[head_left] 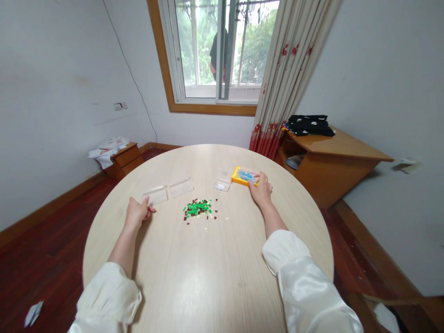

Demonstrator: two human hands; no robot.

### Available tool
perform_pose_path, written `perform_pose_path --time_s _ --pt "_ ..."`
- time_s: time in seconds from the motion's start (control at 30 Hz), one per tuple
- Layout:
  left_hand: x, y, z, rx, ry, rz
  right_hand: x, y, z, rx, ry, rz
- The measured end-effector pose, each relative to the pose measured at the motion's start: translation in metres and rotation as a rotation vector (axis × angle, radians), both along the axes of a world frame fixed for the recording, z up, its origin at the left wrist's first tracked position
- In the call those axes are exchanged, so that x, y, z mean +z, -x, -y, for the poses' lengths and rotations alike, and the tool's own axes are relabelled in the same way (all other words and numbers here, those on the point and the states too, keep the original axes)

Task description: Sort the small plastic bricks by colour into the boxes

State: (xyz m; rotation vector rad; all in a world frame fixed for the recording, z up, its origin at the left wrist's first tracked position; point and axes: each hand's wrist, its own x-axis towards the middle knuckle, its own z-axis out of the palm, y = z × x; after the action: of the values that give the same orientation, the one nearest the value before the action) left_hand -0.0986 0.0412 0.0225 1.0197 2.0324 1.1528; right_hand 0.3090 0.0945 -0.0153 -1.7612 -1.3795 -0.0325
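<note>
Pieces (pixel 198 208) on table (pixel 194 273); trays (pixel 181 188) behind left, box (pixel 237 175) right.

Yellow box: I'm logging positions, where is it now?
In the head view, the yellow box lies right of centre, beside the small clear case; the right hand touches its right end.

Right hand (pixel 262 188) hides 1 end (partly) of yellow case (pixel 243 175).

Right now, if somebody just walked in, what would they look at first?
Probably the heap of tiny green, dark brown and cream brick-like pieces near the middle of the round table. Next, maybe the bright yellow box at the right hand, then the cream curtain with red patterns beside the window.
</note>
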Motion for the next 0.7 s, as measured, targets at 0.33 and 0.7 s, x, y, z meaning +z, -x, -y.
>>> perform_pose_path --time_s 0.33,0.7 --pt "0.0 0.003 -0.003 0.167 -0.232 -0.194 0.001 0.0 -0.002 -0.065 -0.141 -0.132" --pt "0.002 -0.057 0.011 -0.389 -0.483 -0.036 0.02 0.06 0.025 0.276 -0.473 -0.151"
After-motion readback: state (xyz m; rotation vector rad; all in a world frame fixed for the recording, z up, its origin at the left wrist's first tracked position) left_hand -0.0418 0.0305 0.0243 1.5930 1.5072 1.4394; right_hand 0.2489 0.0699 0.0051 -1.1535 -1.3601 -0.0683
